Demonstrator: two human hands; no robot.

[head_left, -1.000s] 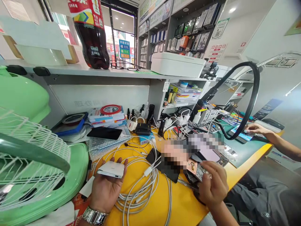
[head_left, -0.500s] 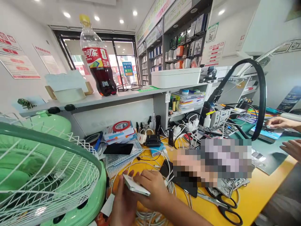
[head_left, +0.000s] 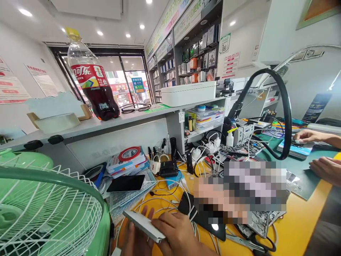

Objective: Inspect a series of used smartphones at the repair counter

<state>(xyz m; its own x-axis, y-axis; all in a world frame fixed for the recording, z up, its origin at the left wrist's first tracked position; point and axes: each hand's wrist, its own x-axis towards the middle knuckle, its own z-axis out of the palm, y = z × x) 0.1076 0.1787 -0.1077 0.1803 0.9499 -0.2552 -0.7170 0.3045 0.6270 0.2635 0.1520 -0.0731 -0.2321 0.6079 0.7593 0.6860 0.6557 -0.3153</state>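
Observation:
A thin white-and-silver smartphone (head_left: 144,224) is held tilted above the yellow table, near the bottom of the view. My left hand (head_left: 134,236) supports it from the left and below, with fingers showing behind its far edge. On the right, my right hand (head_left: 177,231) grips the phone's near end, its fingers lying over the top face. White cables (head_left: 166,204) lie loosely beyond both hands. A black phone-like slab (head_left: 204,215) rests just right of my right hand.
A green fan (head_left: 66,213) stands close on the left. Scissors (head_left: 245,243) lie at lower right beside circuit boards and a pixelated patch. A cola bottle (head_left: 93,83) stands on the ledge. At far right, another person's hands (head_left: 309,137) work over a blue box.
The view has shifted, so most surroundings sit further left and lower. The phone appears larger, with more of its flat face and edge showing. Both hands still hold it.

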